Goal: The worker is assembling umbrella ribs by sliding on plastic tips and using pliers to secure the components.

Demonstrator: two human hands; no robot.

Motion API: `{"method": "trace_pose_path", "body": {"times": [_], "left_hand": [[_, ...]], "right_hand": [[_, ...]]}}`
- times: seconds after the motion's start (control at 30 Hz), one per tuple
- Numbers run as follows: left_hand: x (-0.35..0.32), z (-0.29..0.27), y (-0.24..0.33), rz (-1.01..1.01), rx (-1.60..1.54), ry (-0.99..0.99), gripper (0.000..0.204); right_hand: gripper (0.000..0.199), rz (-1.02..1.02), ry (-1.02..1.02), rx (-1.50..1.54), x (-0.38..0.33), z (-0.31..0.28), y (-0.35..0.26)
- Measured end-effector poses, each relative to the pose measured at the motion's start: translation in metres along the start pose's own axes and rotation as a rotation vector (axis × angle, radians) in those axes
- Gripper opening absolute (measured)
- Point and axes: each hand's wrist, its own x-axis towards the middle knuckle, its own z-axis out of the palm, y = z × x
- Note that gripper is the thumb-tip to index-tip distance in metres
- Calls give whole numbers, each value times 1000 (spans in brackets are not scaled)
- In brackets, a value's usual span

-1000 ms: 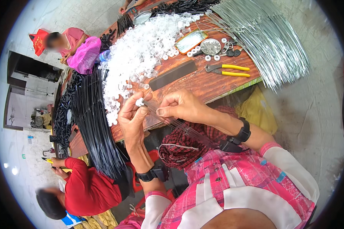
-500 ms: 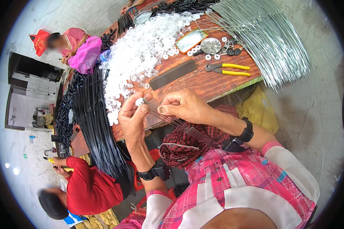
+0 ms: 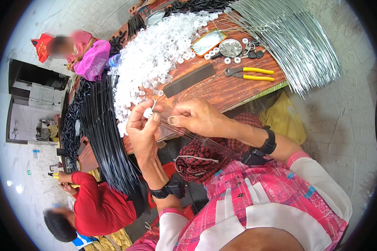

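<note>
Pinching a small white plastic cap between thumb and fingers, the left hand sits at frame centre, just left of the right hand. That hand is closed on a bundle of thin wires, whose long axis runs from the cap down toward lower right. Beyond them lies the wooden table, with the heap of white caps at upper left; the table edge is close.
</note>
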Motion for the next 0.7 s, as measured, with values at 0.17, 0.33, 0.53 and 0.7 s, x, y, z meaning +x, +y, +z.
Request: {"method": "trace_pose_path", "body": {"times": [0.17, 0.33, 0.53, 0.7], "left_hand": [[14, 2, 55, 191, -52, -117, 65], [22, -8, 49, 107, 26, -134, 51], [5, -15, 16, -25, 6, -123, 38], [7, -13, 23, -26, 2, -178, 41]], "right_hand": [[23, -104, 40, -126, 5, 6, -54], [20, -123, 134, -172, 15, 11, -37], [22, -301, 187, -366, 2, 6, -6], [20, -186, 104, -288, 2, 4, -9]]}}
